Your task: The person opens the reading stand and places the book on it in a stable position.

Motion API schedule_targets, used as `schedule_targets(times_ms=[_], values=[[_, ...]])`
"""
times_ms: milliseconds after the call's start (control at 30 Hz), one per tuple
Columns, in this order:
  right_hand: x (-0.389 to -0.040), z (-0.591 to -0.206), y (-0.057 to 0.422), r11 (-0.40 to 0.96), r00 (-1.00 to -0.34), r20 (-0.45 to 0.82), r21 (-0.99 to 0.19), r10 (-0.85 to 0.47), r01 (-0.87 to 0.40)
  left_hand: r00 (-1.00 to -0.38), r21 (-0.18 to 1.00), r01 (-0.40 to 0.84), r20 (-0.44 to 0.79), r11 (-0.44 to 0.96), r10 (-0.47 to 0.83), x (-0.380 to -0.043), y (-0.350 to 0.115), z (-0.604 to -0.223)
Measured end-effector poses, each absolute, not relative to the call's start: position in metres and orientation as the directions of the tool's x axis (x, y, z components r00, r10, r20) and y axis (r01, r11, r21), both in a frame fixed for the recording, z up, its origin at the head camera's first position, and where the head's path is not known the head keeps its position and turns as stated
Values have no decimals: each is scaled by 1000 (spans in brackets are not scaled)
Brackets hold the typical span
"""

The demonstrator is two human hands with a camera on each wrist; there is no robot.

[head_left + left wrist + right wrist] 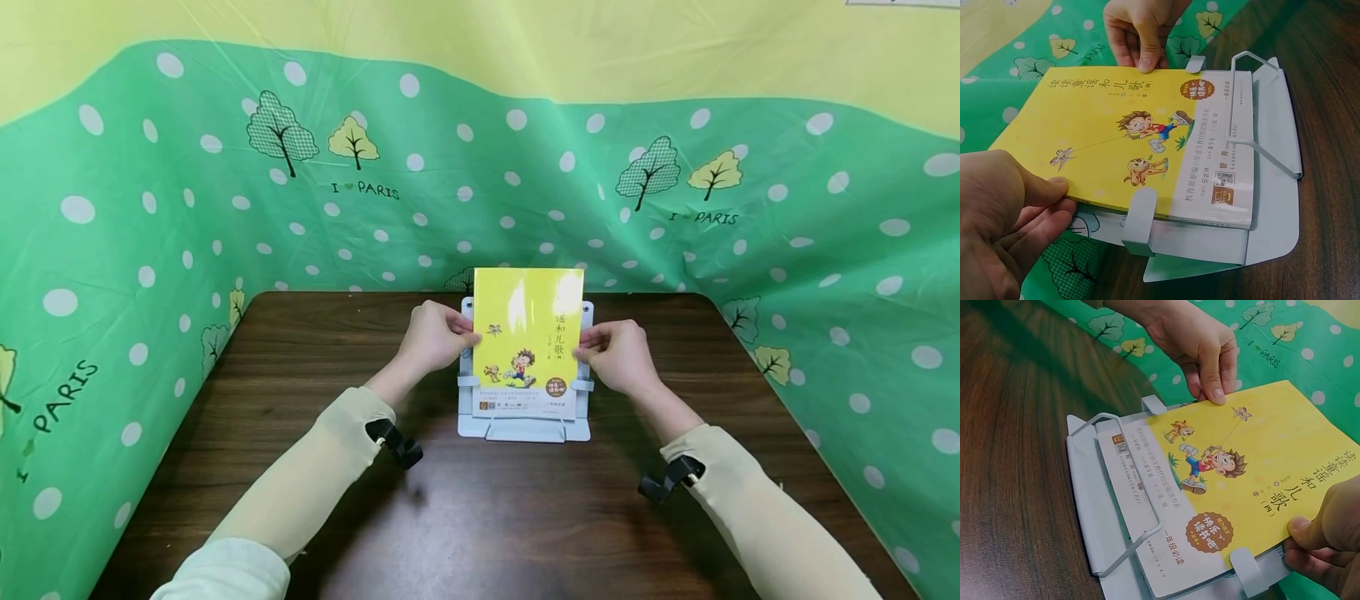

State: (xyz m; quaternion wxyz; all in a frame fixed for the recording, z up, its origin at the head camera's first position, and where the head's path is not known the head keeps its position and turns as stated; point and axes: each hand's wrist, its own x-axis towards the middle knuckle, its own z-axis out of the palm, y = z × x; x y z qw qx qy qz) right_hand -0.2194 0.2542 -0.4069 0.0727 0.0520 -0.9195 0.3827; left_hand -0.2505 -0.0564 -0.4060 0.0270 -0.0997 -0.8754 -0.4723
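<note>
A yellow children's book (525,321) with a cartoon boy and dog on its cover leans on a pale metal book stand (471,423). My left hand (433,337) pinches the book's left edge, thumb on the cover and fingers behind. At the opposite edge, my right hand (621,357) pinches it the same way. Below each hand, a side clip (1141,222) of the stand reaches round the book's edge, and a wire bracket (1129,550) crosses in front of its lower part. Most of the stand's back plate is hidden behind the book.
The stand is near the back of a dark wooden table (480,517). Green and yellow cloth (480,183) printed with trees and dots hangs behind the table and along both sides. A black wrist camera (397,443) is strapped to the left forearm, another (671,479) to the right.
</note>
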Motion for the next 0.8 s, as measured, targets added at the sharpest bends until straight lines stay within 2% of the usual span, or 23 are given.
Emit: schedule_targets(times_ms=[800], values=[[-219,-411,253,723,-982,186,-673,-41,-158,-975,816,217,160,536,152,-251,-57,-413]])
